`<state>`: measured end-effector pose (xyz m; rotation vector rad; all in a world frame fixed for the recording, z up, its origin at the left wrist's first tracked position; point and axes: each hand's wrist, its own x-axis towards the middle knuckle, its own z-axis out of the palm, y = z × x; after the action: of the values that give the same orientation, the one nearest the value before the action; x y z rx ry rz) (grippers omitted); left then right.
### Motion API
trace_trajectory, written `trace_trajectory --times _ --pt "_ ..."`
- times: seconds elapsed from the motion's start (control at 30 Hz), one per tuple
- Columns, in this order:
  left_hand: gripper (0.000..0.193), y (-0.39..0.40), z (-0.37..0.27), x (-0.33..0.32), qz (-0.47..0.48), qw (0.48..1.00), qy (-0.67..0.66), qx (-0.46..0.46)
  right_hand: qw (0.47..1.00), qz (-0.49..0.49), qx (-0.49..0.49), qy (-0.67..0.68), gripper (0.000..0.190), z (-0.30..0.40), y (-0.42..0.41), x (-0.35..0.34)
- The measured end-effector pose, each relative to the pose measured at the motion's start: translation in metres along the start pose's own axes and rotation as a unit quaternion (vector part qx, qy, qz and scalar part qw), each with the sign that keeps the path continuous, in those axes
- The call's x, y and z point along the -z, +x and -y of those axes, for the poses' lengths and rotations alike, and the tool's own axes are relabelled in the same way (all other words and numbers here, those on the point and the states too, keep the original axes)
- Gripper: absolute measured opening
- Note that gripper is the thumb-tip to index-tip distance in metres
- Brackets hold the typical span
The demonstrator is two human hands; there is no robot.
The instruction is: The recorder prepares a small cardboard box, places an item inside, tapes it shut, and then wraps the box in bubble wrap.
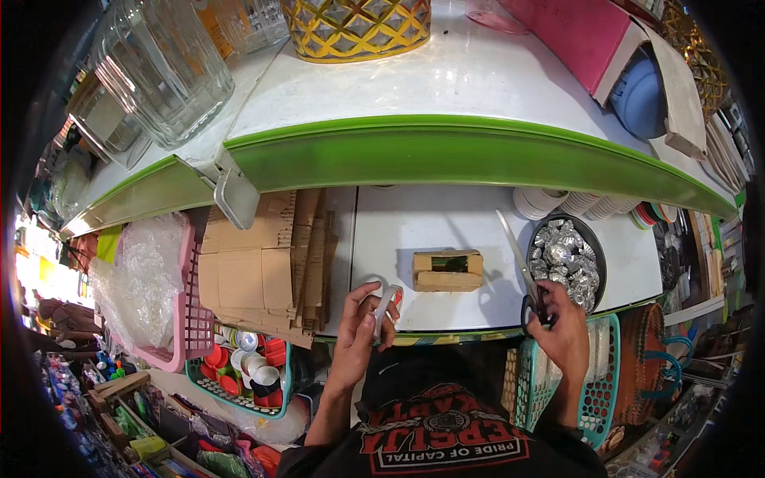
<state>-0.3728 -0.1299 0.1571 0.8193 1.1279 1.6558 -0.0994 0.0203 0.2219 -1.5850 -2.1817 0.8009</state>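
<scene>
My left hand [367,322] holds a roll of clear tape [385,308] upright between thumb and fingers, over the near edge of the lower shelf. In my right hand [559,328] is a pair of scissors [519,257], gripped at the dark handles, with the blades pointing away from me. Between and beyond both hands, a small cardboard box [448,282] lies on the white shelf; something dark green shows through its top opening. A stack of cut cardboard [251,269] lies left of it. To the right, beside the scissors, stands a dark round pan [602,269] of silvery foil cups [565,254].
A green-edged upper shelf [418,152] overhangs the far part, bearing glass jars [173,77]. A pink basket [179,322] with clear plastic is at left. Below hang a teal basket [287,382] of lids and another teal basket [609,382] at right. White bowls [535,203] stand behind the pan.
</scene>
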Motion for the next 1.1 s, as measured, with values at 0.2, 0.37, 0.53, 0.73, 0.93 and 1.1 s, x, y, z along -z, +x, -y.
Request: trace_trajectory --times 0.2,0.37,0.53,0.73,0.93,1.1 --pt "0.043 0.003 0.000 0.001 -0.002 1.000 0.003 0.002 0.975 0.064 0.213 -0.014 0.056 0.011 -0.001 0.005" --pt "0.043 0.004 -0.001 -0.002 -0.028 0.999 0.036 0.013 0.953 0.074 0.290 -0.053 0.053 0.018 0.001 -0.001" --pt "0.045 0.001 -0.003 -0.006 -0.032 0.998 0.045 0.005 0.938 0.077 0.321 -0.110 0.049 0.036 0.002 -0.005" --pt "0.053 -0.002 -0.003 -0.014 -0.053 0.996 0.072 0.023 0.925 0.064 0.352 -0.124 0.047 0.044 0.003 -0.010" --pt "0.062 -0.003 -0.004 -0.016 -0.059 0.995 0.075 0.023 0.910 0.065 0.376 -0.160 0.049 0.042 0.002 -0.012" --pt "0.065 -0.002 -0.004 -0.014 -0.050 0.996 0.072 0.019 0.908 0.062 0.379 -0.169 0.048 0.041 0.003 -0.011"
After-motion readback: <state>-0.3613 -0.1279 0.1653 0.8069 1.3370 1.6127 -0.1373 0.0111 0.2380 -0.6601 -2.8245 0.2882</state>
